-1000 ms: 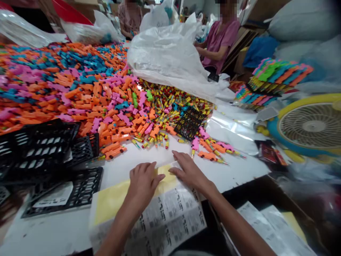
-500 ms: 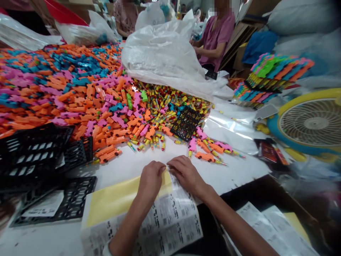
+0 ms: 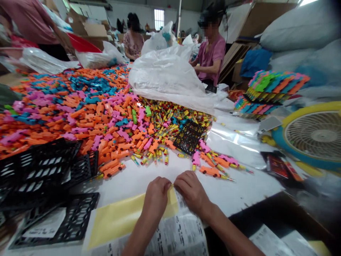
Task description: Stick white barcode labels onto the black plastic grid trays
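Observation:
A sheet of printed labels (image 3: 170, 231) with a bare yellow backing strip (image 3: 119, 217) lies at the table's near edge. My left hand (image 3: 157, 195) pinches the sheet's top edge, fingers closed. Right beside it, my right hand (image 3: 191, 190) is closed at the same edge, thumb and fingertips together. The two hands' fingertips almost meet. Whatever sits between the fingertips is too small to make out. Just beyond the hands lie orange and pink toy cars (image 3: 210, 171) joined to clear-tipped sticks.
A large heap of toy cars (image 3: 87, 113) covers the left. Black trays (image 3: 80, 217) lie near left, another black tray (image 3: 188, 137) ahead. A fan (image 3: 319, 135) stands right. Two people sit behind a white plastic bag (image 3: 167, 74); another person stands far left.
The view has tilted up, so everything sits lower in the picture and more of the room shows. Both hands remain at the sheet's top edge, with little change in their pose.

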Demonstrator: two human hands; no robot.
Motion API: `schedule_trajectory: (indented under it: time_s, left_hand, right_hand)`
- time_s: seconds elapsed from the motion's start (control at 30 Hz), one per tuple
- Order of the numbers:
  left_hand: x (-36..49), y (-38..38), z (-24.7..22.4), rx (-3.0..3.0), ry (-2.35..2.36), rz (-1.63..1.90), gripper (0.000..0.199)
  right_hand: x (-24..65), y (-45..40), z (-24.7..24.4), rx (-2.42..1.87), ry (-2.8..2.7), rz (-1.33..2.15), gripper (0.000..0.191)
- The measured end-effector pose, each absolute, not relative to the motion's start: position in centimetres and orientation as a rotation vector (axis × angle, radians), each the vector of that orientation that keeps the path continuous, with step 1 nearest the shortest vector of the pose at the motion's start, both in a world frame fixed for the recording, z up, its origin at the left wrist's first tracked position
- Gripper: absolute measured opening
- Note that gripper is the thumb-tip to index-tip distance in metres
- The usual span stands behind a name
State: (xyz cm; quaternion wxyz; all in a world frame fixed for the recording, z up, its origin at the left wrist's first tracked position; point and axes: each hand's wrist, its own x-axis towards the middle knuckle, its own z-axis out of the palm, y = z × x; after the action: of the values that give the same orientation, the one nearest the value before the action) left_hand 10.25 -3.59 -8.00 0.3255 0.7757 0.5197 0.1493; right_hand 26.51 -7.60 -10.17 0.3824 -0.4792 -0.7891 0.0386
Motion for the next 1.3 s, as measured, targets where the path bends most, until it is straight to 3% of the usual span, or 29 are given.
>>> schedule_trajectory:
  time_s: [0.2, 0.37, 0.53, 0.77, 1.1, 1.3]
  left_hand:
    - [9.9, -2.6, -8.0, 2.100, 1.430, 0.337, 0.026]
    - [9.9, -1.9, -8.8, 2.182, 1.510, 0.294, 0.028]
    - [10.3, -1.4, -9.9, 2.329, 1.521, 0.415, 0.027]
    - [12.6, 1.7, -9.7, 2.533, 1.383, 0.754, 0.025]
    - [20.7, 7.3, -10.5, 2.713, 0.884, 0.510, 0.061]
    - [20.3, 7.5, -11.9, 2.812, 0.837, 0.506, 0.062]
  right_hand:
    - [27.0, -9.4, -7.6, -1.019, -2.091, 0.132, 0.018]
    - [29.4, -9.8, -4.9, -1.113, -1.736, 0.216, 0.018]
    - [33.8, -2.8, -4.9, -1.490, -1.413, 0.263, 0.011]
    - [37.5, 6.7, -6.6, -1.586, -1.593, 0.271, 0.012]
    - [38.1, 9.2, -8.4, -1.650, -1.749, 0.184, 0.005]
    - [37.3, 9.4, -10.1, -1.843, -1.613, -0.140, 0.033]
